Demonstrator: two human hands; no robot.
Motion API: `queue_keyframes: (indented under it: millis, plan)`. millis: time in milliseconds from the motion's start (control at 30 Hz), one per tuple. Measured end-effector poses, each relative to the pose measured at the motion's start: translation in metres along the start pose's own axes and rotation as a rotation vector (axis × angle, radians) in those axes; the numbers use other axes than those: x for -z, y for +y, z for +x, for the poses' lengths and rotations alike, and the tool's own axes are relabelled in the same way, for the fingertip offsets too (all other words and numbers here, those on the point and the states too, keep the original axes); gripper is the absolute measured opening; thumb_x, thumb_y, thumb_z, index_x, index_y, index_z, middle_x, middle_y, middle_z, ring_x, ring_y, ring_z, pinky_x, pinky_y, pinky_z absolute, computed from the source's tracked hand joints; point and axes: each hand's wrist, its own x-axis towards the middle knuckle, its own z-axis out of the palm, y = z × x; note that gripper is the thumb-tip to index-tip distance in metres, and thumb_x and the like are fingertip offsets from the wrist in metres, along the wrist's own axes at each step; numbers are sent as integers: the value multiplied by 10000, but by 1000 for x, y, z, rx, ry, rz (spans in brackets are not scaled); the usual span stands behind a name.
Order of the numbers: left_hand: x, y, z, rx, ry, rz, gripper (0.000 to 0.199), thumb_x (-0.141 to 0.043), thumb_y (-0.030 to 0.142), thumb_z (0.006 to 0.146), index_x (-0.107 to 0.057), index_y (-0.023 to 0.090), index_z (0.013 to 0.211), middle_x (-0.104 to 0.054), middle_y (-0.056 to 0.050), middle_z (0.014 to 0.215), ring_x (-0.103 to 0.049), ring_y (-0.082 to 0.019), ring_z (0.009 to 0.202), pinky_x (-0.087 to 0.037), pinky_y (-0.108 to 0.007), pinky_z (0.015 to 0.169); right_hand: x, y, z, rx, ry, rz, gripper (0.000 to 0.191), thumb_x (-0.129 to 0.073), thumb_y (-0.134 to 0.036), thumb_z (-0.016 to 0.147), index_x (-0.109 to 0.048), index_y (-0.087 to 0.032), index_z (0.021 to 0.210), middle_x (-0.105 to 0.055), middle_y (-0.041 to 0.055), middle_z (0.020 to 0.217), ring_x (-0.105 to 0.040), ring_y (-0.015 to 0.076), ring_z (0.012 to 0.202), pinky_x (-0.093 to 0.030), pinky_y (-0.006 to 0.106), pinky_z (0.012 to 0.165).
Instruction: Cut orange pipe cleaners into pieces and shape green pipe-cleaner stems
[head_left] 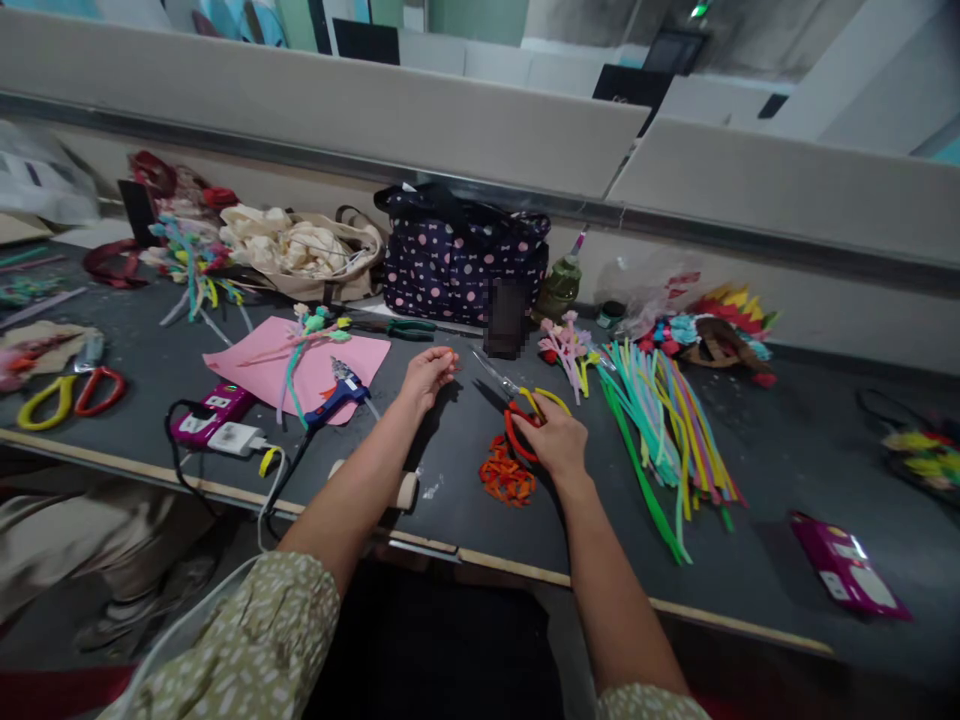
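My left hand [430, 378] is raised over the table's middle, its fingertips pinched on a small orange piece [448, 352]. To its right, my right hand [556, 436] grips the scissors [519, 398] by their red and yellow handles. Their blades point up and to the left, toward my left hand, without touching it. Just below the scissors lies a pile of small orange pieces [508, 473] on the dark table [457, 510]. Colourful pipe cleaners [660, 420] are bundled to the right of my right hand.
A blue glue gun [335, 393] and pink paper [259, 352] lie left, near a purple power strip [214, 418]. Another pair of scissors [91, 357] is far left. A dotted bag [461, 255] and a green bottle [561, 285] stand behind. A purple packet [847, 568] lies right.
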Motion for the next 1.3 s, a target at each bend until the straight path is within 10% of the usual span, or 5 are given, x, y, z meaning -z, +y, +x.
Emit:
queue_keyframes:
  millis: [1300]
  plan:
    - [-1,1,-2,25,-84,-96,261,-813,101,625,-660,117,835,-672,-7,692,-615,-76,543,-496,-191,557,-2,2,-2,126,19,23,480,-603,-518,823,-670,-183,1161,-723,111,1084,-696,257,914,-542,360,771]
